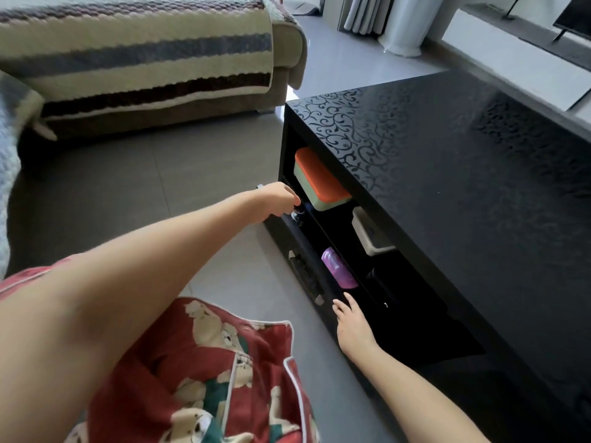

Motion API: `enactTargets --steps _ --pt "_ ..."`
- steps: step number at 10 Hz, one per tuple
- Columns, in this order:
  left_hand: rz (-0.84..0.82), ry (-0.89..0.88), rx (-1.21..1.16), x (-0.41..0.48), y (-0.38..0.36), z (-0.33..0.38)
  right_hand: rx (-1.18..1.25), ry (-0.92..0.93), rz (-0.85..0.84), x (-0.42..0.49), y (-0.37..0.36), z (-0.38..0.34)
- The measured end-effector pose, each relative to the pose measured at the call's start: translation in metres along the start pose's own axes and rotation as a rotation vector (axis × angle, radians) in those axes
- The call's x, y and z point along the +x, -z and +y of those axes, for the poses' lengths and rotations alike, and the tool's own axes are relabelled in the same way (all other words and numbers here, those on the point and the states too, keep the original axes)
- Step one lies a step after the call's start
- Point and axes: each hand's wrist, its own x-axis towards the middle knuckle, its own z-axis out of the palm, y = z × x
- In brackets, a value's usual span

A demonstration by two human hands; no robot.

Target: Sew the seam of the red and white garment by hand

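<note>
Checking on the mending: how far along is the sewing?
Nothing looks sewn yet. The garment lies on the lap, no needle or thread in view. The left hand reaches into the shelf of the table at a small blurred item; the right hand rests open against its front. All stitching remains.

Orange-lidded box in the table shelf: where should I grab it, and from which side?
Grip the orange-lidded box by its end facing the opening, lid and green base pinched together, coming from the shelf's open front; the black table top covers it from above.
</note>
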Motion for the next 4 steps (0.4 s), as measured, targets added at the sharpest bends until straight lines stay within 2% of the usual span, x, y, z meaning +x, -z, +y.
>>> enactTargets --steps 1,2,3,4 --pt "-0.051 0.014 0.018 -0.001 0.000 0.003 -0.062 -0.048 -0.064 0.002 -0.004 0.013" --pt "0.024 -0.025 0.004 -0.005 0.002 0.004 -0.012 -0.098 -0.122 -0.002 -0.005 0.029" --pt "0.010 -0.037 0.009 -0.004 0.002 0.003 0.184 -0.143 -0.094 0.005 -0.001 0.040" --pt "0.028 0.003 -0.012 -0.017 0.001 0.007 0.646 -0.225 -0.015 0.009 0.029 0.046"
